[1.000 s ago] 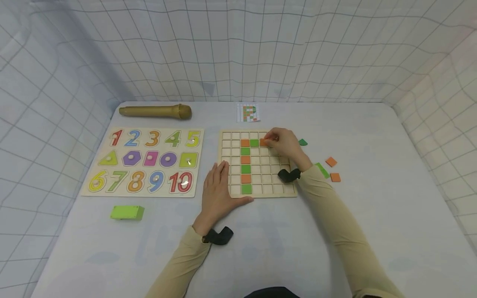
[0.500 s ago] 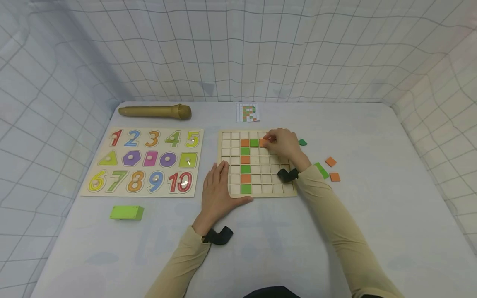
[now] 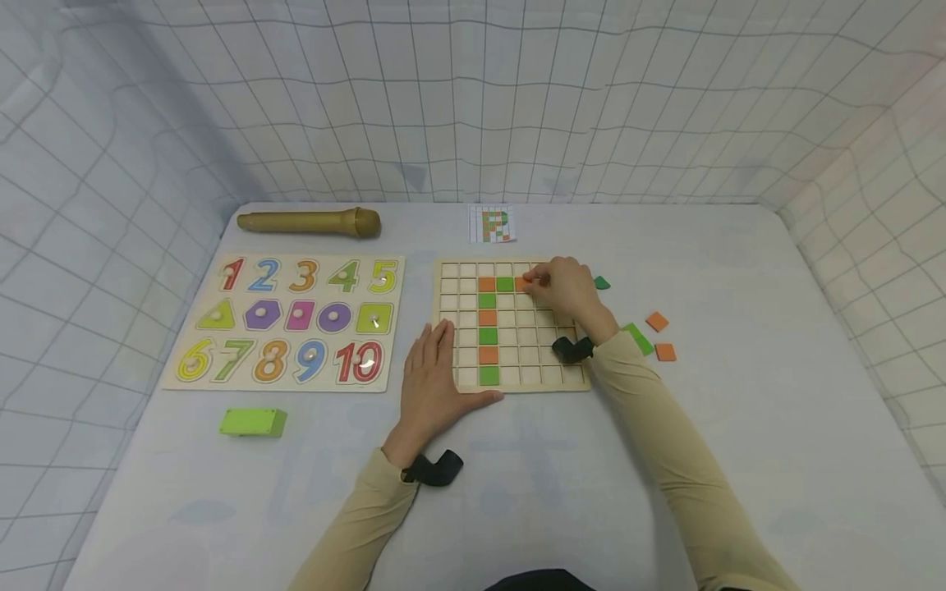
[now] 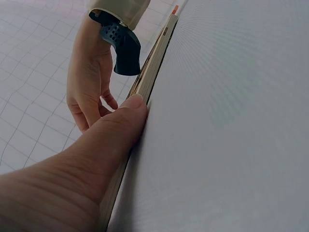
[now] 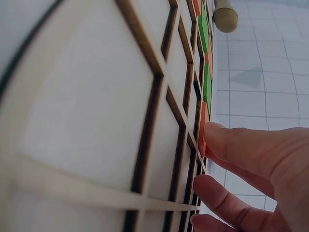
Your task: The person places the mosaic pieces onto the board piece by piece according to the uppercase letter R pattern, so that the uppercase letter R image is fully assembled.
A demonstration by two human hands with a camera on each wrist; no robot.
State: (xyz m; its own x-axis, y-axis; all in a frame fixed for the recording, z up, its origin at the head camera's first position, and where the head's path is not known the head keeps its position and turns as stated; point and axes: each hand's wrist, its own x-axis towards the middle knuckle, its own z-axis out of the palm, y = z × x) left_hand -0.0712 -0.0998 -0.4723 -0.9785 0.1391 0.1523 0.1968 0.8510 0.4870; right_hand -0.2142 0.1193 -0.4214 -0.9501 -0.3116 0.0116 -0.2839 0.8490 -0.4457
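Observation:
A wooden grid board (image 3: 529, 355) lies flat in the middle of the table, with orange and green square tiles in one column and along a row near its top. My right hand (image 3: 567, 289) pinches an orange tile (image 5: 203, 129) at that row, right beside a green tile (image 3: 504, 284). In the right wrist view the thumb (image 5: 231, 142) presses on this tile's edge. My left hand (image 3: 436, 369) rests along the board's left and front edges, fingers straight and thumb spread. The left wrist view has the thumb (image 4: 120, 121) against the board's side.
A number-and-shape peg puzzle (image 3: 284, 322) lies left, with a gold toy microphone (image 3: 310, 222) behind it and a green block (image 3: 253, 422) in front. Loose orange tiles (image 3: 665, 352), green strips (image 3: 639, 338) and a dark green piece (image 3: 602, 282) lie right. A pattern card (image 3: 491, 224) lies behind the board.
Almost nothing differs. The right hand stays at the same cell with the orange tile, its fingers shifting only slightly. The left hand keeps its place on the board's edge.

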